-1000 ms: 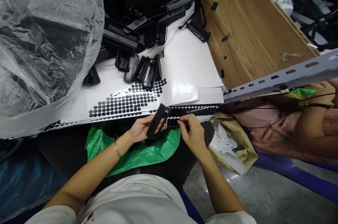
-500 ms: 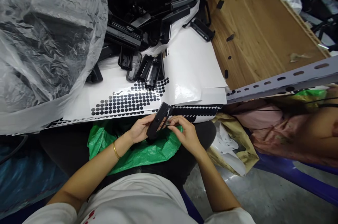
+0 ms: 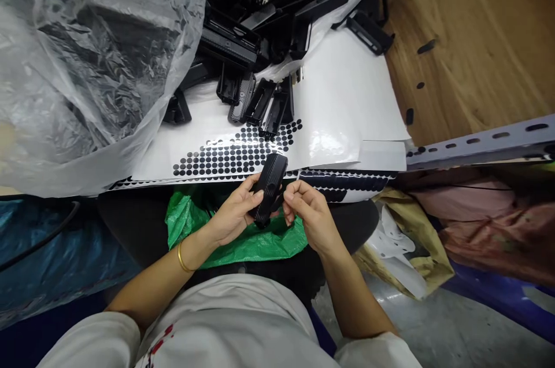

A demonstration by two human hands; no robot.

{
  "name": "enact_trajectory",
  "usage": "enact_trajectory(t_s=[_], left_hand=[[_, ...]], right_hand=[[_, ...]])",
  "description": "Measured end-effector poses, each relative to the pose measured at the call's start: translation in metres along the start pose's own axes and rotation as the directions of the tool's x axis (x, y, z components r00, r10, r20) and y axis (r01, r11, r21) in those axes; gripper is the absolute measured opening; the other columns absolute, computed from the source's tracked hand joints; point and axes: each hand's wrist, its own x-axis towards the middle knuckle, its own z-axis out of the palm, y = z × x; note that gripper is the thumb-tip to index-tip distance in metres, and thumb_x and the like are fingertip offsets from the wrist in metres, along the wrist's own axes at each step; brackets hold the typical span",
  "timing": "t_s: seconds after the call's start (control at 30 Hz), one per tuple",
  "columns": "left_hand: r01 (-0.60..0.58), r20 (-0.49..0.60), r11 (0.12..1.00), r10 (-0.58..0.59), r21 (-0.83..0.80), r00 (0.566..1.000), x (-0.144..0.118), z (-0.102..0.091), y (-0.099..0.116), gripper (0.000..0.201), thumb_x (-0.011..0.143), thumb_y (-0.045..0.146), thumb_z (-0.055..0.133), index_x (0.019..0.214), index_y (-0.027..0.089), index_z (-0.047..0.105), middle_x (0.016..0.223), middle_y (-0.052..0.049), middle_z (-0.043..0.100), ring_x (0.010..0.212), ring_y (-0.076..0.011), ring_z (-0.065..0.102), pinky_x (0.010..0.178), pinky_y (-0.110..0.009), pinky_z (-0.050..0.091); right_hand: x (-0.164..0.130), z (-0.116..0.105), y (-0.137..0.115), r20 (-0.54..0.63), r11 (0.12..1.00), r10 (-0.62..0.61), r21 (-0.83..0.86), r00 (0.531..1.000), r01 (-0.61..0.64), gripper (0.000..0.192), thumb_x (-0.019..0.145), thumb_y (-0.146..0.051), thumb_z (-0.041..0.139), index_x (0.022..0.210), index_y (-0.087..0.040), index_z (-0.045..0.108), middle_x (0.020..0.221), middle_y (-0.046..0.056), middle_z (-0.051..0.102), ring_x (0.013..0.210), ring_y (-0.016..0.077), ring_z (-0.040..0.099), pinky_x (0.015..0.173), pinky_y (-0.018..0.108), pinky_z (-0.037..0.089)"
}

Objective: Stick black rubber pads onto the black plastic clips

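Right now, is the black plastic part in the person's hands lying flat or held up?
Held up: the black part is tilted, gripped by left hand and right hand.

left hand (image 3: pixel 234 214) grips black plastic part (image 3: pixel 269 187) | right hand (image 3: pixel 309 212) pinches its right edge | sticker sheet (image 3: pixel 243 154) just beyond, on tabletop (image 3: pixel 468 38)

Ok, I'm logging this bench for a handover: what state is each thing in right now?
Black part: held in both hands, textured side up.
Left hand: gripping the part.
Right hand: fingertips pinched at the part's edge.
Dot sheet: flat, partly stripped of dots.
Part pile: loose heap.
Clear bag: crumpled, over parts.
Green bag: on the lap.
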Motion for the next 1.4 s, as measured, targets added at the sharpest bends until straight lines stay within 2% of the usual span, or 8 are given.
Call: enact_trajectory(t_s=[0.2, 0.4, 0.7, 0.87, 1.0, 1.13, 1.27, 1.4], left_hand=[[-0.002, -0.03, 1.0, 0.002, 0.007, 1.0, 0.006, 0.0, -0.001, 0.043, 0.079, 0.028, 0.067, 0.12, 0.022, 0.055, 0.097, -0.003, 0.069, 0.081, -0.0139, 0.066, 0.083, -0.029, 0.052], [0.004, -0.061, 1.0, -0.004, -0.01, 0.998, 0.005, 0.0, 0.0, 0.042, 0.078, 0.026, 0.067, 0.118, 0.021, 0.056, 0.095, -0.002, 0.069, 0.081, -0.0131, 0.065, 0.085, -0.029, 0.05], [-0.017, -0.101, 0.998, 0.023, 0.057, 0.995, 0.003, 0.002, -0.002, 0.046, 0.081, 0.028, 0.064, 0.125, 0.025, 0.051, 0.097, -0.002, 0.068, 0.079, -0.012, 0.063, 0.076, -0.024, 0.048], [-0.027, -0.103, 1.0, 0.028, 0.013, 0.994, 0.002, 0.002, -0.003, 0.05, 0.081, 0.022, 0.06, 0.129, 0.025, 0.048, 0.1, -0.002, 0.067, 0.08, -0.0118, 0.062, 0.076, -0.023, 0.047], [-0.006, -0.105, 1.0, 0.007, 0.01, 0.994, 0.001, 0.002, -0.003, 0.063, 0.071, 0.011, 0.063, 0.131, 0.025, 0.048, 0.096, 0.0, 0.068, 0.079, -0.0113, 0.061, 0.074, -0.021, 0.046], [-0.047, -0.096, 0.994, 0.056, 0.098, 0.994, -0.001, 0.002, -0.004, 0.074, 0.068, 0.01, 0.07, 0.135, 0.027, 0.045, 0.113, -0.002, 0.065, 0.103, -0.0154, 0.058, 0.09, -0.023, 0.043], [-0.095, -0.079, 0.979, 0.111, 0.179, 0.991, 0.001, 0.003, -0.005, 0.073, 0.071, 0.009, 0.067, 0.137, 0.028, 0.043, 0.131, -0.002, 0.056, 0.124, -0.0196, 0.047, 0.104, -0.026, 0.035], [-0.109, -0.074, 0.965, 0.13, 0.241, 0.989, 0.002, -0.001, -0.008, 0.071, 0.074, 0.011, 0.064, 0.139, 0.026, 0.04, 0.133, -0.004, 0.054, 0.127, -0.0206, 0.045, 0.107, -0.029, 0.034]], right_hand=[[0.002, 0.01, 0.001, -0.019, 0.985, -0.023, -0.174, 1.0, 0.019, 0.022, 0.076, -0.036, 0.06, 0.068, -0.019, 0.049, 0.052, -0.006, 0.048, 0.042, 0.0061, 0.042, 0.041, 0.019, 0.034], [0.005, 0.012, 0.003, -0.001, 0.97, -0.048, -0.24, 0.999, 0.047, 0.019, 0.077, -0.034, 0.057, 0.069, -0.02, 0.048, 0.052, -0.006, 0.047, 0.044, 0.0072, 0.042, 0.04, 0.019, 0.034], [0.007, 0.016, 0.01, -0.037, 0.932, -0.126, -0.346, 0.991, 0.105, 0.017, 0.08, -0.032, 0.053, 0.069, -0.02, 0.047, 0.054, -0.006, 0.045, 0.046, 0.0081, 0.041, 0.044, 0.021, 0.034], [0.006, 0.018, 0.015, -0.066, 0.917, -0.158, -0.379, 0.985, 0.122, 0.017, 0.081, -0.031, 0.052, 0.069, -0.021, 0.047, 0.055, -0.005, 0.045, 0.048, 0.0089, 0.043, 0.047, 0.022, 0.036], [0.006, 0.018, 0.017, -0.08, 0.912, -0.177, -0.387, 0.981, 0.133, 0.017, 0.082, -0.031, 0.052, 0.069, -0.021, 0.047, 0.056, -0.005, 0.046, 0.049, 0.0091, 0.043, 0.048, 0.022, 0.036], [0.006, 0.018, 0.018, -0.084, 0.91, -0.194, -0.387, 0.977, 0.147, 0.017, 0.082, -0.031, 0.051, 0.07, -0.021, 0.047, 0.058, -0.005, 0.047, 0.05, 0.009, 0.042, 0.047, 0.022, 0.035], [0.005, 0.022, 0.018, -0.087, 0.894, -0.227, -0.413, 0.97, 0.172, 0.016, 0.082, -0.03, 0.05, 0.07, -0.021, 0.047, 0.059, -0.004, 0.048, 0.052, 0.0099, 0.045, 0.049, 0.022, 0.037], [0.003, 0.026, 0.02, -0.06, 0.784, -0.303, -0.584, 0.951, 0.212, 0.013, 0.084, -0.027, 0.047, 0.072, -0.022, 0.044, 0.062, -0.003, 0.051, 0.053, 0.0115, 0.049, 0.051, 0.024, 0.038]])
